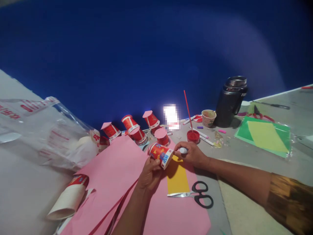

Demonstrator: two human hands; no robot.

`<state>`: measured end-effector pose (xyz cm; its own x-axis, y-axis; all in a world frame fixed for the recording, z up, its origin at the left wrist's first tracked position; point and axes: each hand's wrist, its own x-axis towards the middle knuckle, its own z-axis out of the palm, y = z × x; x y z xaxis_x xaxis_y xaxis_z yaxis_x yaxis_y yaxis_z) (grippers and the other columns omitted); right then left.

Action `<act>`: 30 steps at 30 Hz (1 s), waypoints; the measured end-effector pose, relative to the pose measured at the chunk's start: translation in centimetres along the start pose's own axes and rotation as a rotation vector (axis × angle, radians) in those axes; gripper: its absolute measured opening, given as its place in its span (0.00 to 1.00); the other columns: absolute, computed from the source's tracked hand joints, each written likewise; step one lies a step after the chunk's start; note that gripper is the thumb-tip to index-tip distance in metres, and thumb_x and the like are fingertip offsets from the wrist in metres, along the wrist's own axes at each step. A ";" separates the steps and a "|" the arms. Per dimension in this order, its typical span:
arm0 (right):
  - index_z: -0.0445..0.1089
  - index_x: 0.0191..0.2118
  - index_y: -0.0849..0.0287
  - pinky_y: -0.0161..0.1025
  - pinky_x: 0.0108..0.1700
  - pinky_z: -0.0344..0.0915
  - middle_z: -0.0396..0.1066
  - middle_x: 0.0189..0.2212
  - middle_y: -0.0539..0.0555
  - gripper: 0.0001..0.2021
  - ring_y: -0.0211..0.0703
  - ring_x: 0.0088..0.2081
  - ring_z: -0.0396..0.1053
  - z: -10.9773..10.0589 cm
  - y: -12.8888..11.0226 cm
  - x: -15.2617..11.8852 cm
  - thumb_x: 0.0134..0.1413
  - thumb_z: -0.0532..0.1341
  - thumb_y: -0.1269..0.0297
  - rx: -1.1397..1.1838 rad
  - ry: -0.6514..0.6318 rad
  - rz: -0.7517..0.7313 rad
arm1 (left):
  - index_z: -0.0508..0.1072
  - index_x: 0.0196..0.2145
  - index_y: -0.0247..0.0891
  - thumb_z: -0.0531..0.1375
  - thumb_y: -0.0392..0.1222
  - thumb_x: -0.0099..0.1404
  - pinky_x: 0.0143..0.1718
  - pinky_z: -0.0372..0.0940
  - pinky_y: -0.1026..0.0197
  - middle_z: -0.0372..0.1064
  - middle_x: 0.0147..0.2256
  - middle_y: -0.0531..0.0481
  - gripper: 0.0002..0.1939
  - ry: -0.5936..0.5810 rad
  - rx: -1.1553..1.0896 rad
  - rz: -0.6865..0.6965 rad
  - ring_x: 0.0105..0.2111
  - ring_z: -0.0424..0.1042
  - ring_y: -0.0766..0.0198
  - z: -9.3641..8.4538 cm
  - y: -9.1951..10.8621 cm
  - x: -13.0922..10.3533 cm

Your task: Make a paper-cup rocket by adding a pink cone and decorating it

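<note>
Cup Was Held Above Pink Paper

The left grip was clamped on the tilted cup, the right grip on a marker beside its rim. Scissors lay near, across yellow paper; other cups stood far left.

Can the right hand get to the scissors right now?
Probably yes: the scissors lie uncovered nearby, though the right hand holds a white-ended pen-like item, which may hinder picking them up.
</note>
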<state>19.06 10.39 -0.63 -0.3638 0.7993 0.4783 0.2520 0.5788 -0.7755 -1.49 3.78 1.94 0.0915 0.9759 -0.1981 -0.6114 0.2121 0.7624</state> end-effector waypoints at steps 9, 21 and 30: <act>0.76 0.33 0.56 0.37 0.32 0.65 0.80 0.28 0.54 0.05 0.44 0.28 0.74 -0.2 0.4 -0.2 0.60 0.62 0.66 -0.134 0.056 -0.084 | 0.74 0.50 0.40 0.78 0.40 0.51 0.31 0.69 0.67 0.75 0.32 0.55 0.30 0.002 0.031 0.035 0.28 0.73 0.69 -0.9 -0.2 0.3; 0.77 0.31 0.56 0.40 0.32 0.54 0.77 0.25 0.55 0.05 0.44 0.27 0.69 -1.0 0.1 -0.1 0.58 0.63 0.67 -0.379 0.029 -0.260 | 0.76 0.56 0.53 0.78 0.29 0.43 0.57 0.71 0.52 0.63 0.65 0.46 0.43 0.151 0.532 0.435 0.68 0.60 0.45 -0.3 1.8 -0.4; 0.74 0.29 0.56 0.42 0.30 0.47 0.72 0.21 0.53 0.08 0.43 0.24 0.63 -0.7 -1.1 -0.8 0.60 0.61 0.68 -0.454 0.068 -0.356 | 0.65 0.64 0.57 0.76 0.48 0.54 0.39 0.76 0.53 0.74 0.55 0.47 0.43 0.180 0.159 0.007 0.41 0.78 0.56 -0.4 0.8 -0.4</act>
<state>19.71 9.22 0.11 -0.4419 0.5424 0.7145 0.4894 0.8133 -0.3147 -2.30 3.59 2.42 -0.0627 0.9556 -0.2880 -0.4783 0.2245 0.8490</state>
